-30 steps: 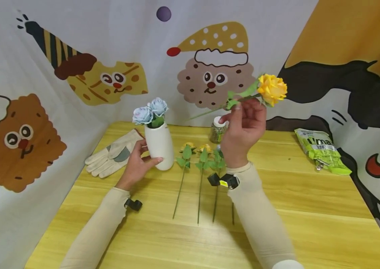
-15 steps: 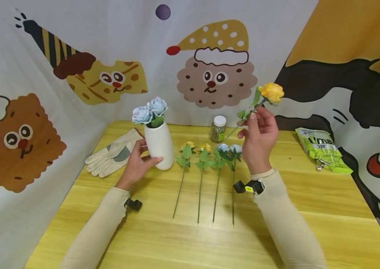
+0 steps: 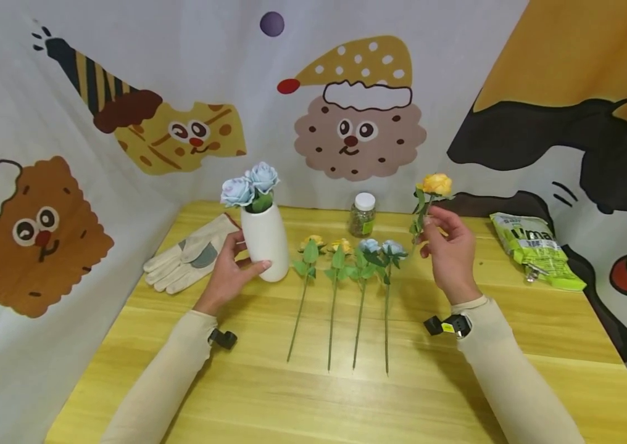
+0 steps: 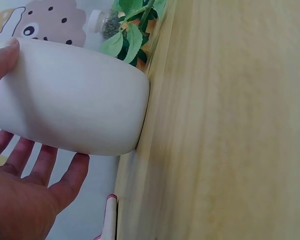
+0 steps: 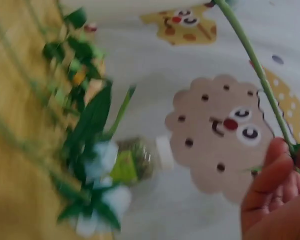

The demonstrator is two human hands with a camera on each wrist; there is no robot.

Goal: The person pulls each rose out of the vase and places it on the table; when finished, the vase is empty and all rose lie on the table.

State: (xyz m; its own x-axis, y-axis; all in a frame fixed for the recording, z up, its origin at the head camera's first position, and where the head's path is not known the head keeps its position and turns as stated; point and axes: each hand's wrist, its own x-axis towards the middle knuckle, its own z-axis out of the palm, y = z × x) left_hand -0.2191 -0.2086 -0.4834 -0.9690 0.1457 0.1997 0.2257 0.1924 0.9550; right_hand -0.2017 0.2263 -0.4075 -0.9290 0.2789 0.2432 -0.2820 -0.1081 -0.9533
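Note:
My left hand [image 3: 226, 275] holds a white vase [image 3: 266, 246] standing upright on the table, thumb on one side and fingers on the other. Two pale blue artificial roses [image 3: 237, 192] poke out of its mouth. In the left wrist view the base of the vase [image 4: 85, 100] meets the wood. Right of the lying flowers, my right hand [image 3: 451, 254] pinches the stem of a yellow rose [image 3: 437, 184], bloom upward. Seen from the right wrist, that green stem [image 5: 250, 52] runs out past the fingertips. Two yellow roses [image 3: 340, 246] and two blue roses [image 3: 394, 248] lie side by side between my hands.
A white-lidded jar [image 3: 363, 216] stands behind the lying roses. Left of the vase are work gloves [image 3: 194, 254]. A green snack bag [image 3: 538, 250] with a metal clip lies at the table's right. A printed cloth [image 3: 269, 74] hangs behind the table.
The right hand has moved right and down with the yellow rose, whose stem has swung from slanted to nearly upright. The left hand and vase have stayed in place.

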